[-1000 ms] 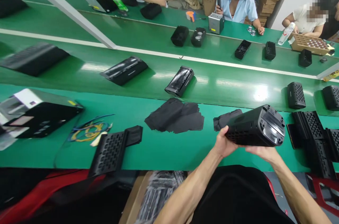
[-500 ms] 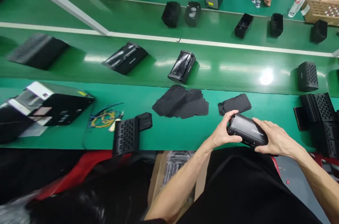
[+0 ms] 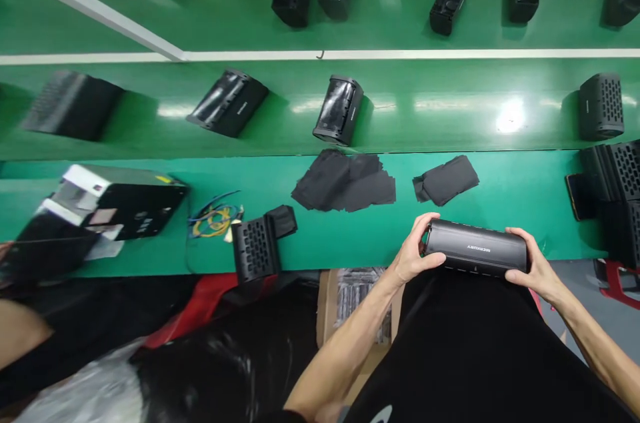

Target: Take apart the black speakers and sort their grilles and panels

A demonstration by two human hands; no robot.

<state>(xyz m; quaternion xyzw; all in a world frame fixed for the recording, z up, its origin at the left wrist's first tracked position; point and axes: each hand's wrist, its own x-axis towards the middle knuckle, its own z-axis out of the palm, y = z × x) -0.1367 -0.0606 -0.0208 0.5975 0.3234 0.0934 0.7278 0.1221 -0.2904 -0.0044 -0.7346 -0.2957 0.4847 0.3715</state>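
Observation:
Both hands hold a long black plastic housing (image 3: 477, 248) with rounded edges and white MERKURY lettering, which reads upside down from here. My left hand (image 3: 417, 249) is closed round its left end, thumb on the near side and fingers at the far edge. At the other end my right hand (image 3: 533, 266) grips it the same way. The housing lies level at the near edge of the green bench, just over my lap. Beyond it sit a small stack of black sheets (image 3: 447, 181) and a wider, uneven pile of black sheets (image 3: 345, 181).
Similar black housings stand on the green conveyor, one with a glossy face (image 3: 340, 109). More housings are stacked (image 3: 613, 189) at right, beside a phone (image 3: 580, 196). At left are a grey-black machine (image 3: 135, 206), coiled cables (image 3: 215, 219) and a perforated housing (image 3: 256, 249).
The housing has turned from a slant to nearly level, and its lettered long side now shows more fully. My right hand has shifted right with its end. The head view has tilted down.

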